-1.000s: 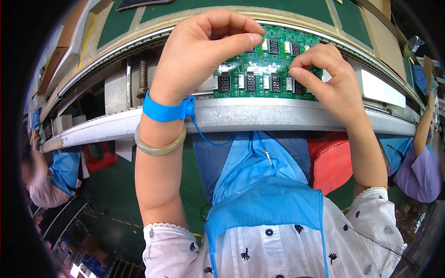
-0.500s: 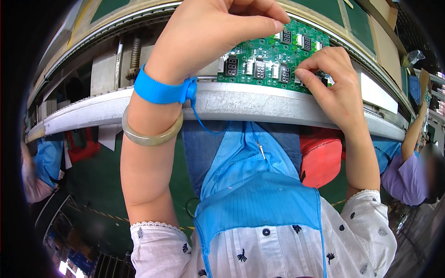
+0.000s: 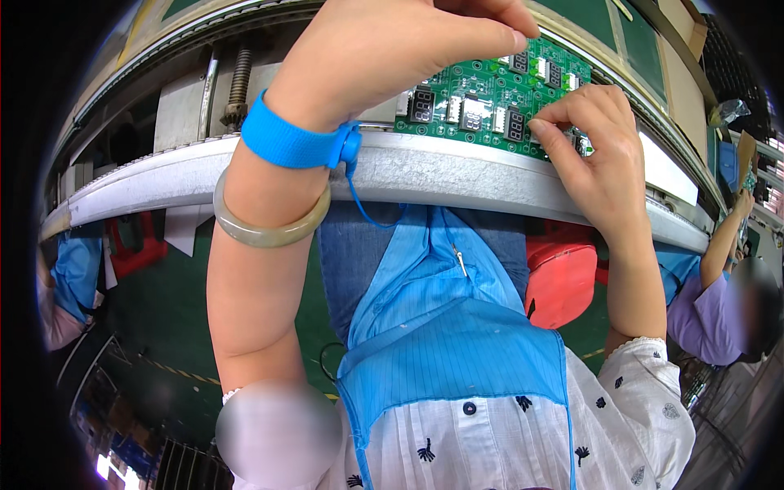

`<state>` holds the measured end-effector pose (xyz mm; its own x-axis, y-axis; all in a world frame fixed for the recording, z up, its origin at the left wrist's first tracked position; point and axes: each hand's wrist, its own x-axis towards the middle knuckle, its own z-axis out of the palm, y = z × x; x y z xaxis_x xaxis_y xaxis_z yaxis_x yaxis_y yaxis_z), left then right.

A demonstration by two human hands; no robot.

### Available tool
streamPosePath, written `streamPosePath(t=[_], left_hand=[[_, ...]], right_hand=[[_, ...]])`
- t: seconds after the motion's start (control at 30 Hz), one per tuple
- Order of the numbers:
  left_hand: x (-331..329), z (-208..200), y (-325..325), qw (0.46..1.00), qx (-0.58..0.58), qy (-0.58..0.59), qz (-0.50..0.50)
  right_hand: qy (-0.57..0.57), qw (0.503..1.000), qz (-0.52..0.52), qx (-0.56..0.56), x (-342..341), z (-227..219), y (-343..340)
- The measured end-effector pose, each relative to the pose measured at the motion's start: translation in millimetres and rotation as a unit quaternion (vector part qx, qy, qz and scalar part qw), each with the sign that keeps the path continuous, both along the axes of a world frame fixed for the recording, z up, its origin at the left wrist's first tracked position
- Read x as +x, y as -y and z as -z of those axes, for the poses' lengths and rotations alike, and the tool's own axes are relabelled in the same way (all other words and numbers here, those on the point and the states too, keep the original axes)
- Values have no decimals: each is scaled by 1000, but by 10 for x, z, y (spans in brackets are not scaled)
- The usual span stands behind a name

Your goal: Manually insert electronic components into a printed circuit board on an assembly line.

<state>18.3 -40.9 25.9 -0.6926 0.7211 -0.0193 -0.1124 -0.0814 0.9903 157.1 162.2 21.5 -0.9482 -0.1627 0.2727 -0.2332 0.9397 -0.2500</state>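
A green circuit board [image 3: 453,88] with several black digit displays [image 3: 421,104] and white connectors [image 3: 498,122] lies along the metal rail. Over its far edge, my left hand [image 3: 457,34] has thumb and fingers drawn close together; what is between them, if anything, I cannot make out. It wears a blue wrist strap [image 3: 294,140] with a blue cord and, further down the arm, a pale bangle [image 3: 273,231]. My right hand [image 3: 594,143] is closed at the board's near right part, thumb and forefinger touching beside a display. Its fingers hide what they pinch and the board's right end.
A thick silver rail [image 3: 457,178] runs between my body and the board. A threaded metal rod [image 3: 239,82] stands at the left. Below the rail is a red stool [image 3: 561,273]. Other people sit along the line, one in a purple top [image 3: 709,318] at right.
The board has shifted slightly right along the rail. My left hand has moved right with it; my right hand has moved a little right, its fingers still closed at the board.
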Motion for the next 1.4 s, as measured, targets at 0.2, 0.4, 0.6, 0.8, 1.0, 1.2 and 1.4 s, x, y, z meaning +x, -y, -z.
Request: streamPosePath(t=[0.2,0.4,0.6,0.8,1.0,1.2,1.4], left_hand=[[-14,24,-21,1000,6,5,7],[-24,24,-5,1000,3,-9,5],[-40,32,2,1000,-9,5,9],[-40,34,-10,1000,-8,9,13],[-97,253,-35,990,21,-140,27],[-56,85,-9,989,-72,-114,55],[21,29,-54,991,-85,-96,49]], right_hand=[[-38,998,15,37,29,21,67],[-79,991,22,108,43,-1,187],[-82,986,38,142,78,-14,240],[-90,989,27,117,109,-92,165],[-94,989,87,-76,49,-88,-243],[-158,949,186,-201,2,264,-703],[-138,915,210,-314,26,325,-777]])
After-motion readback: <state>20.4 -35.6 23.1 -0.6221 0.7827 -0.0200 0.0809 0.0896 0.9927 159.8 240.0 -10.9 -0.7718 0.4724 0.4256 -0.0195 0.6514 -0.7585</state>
